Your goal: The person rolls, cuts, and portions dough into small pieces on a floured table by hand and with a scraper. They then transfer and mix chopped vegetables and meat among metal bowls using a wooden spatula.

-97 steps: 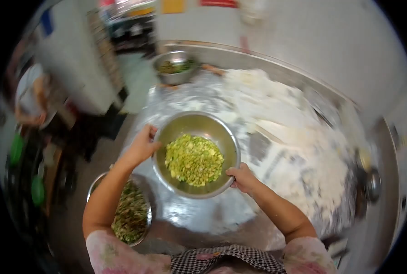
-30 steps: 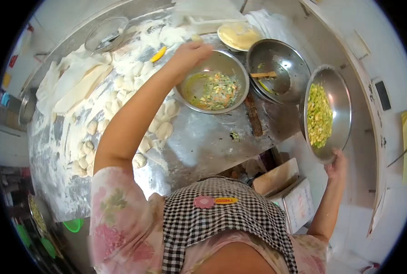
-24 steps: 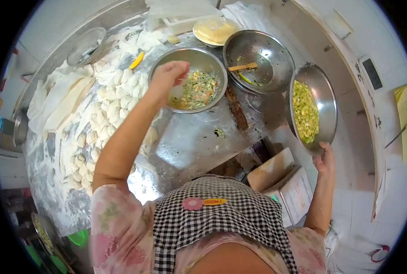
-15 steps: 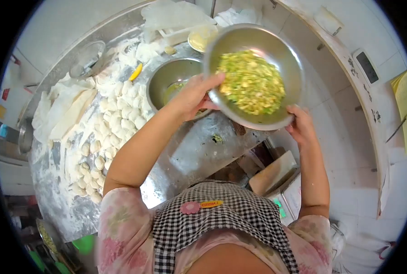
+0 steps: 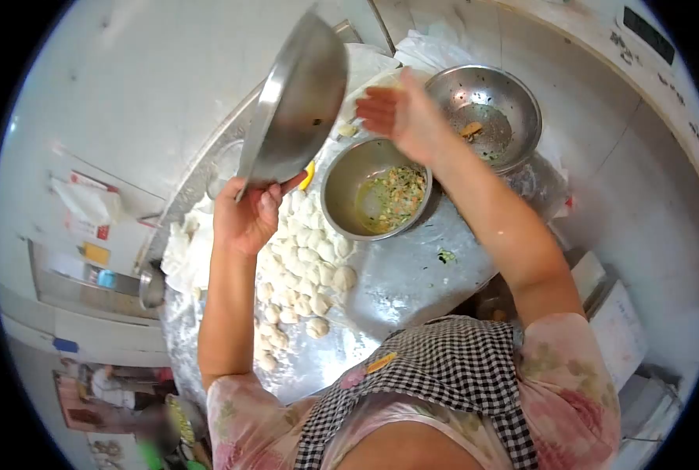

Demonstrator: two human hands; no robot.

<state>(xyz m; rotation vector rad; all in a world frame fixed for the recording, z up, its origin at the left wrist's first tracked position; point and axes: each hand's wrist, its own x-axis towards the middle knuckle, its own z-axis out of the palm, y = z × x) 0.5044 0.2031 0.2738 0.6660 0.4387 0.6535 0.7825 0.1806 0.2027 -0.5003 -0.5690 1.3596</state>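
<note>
My left hand [image 5: 248,213] grips the rim of a large metal bowl [image 5: 306,94], raised and tipped on its edge. I see mostly its outer wall, so whatever is inside is hidden. Apart from that bowl, my right hand [image 5: 396,117] is open, fingers stretched out and holding nothing. Below it, a smaller metal bowl [image 5: 342,207] on the table contains some chopped green and orange filling and liquid. Beyond my right forearm stands another metal bowl [image 5: 526,117] with small green scraps and a brown piece in it.
Many round dough pieces [image 5: 302,258] lie on the floured metal table [image 5: 396,286]. A yellow-handled item [image 5: 308,176] lies among flour behind them. Green scraps [image 5: 446,256] dot the tabletop. A person [image 5: 114,388] is visible in the far lower left.
The large bowl has moved left and been tipped on its side. My right hand has let go of it. The view has shifted, and another metal bowl shows at the right.
</note>
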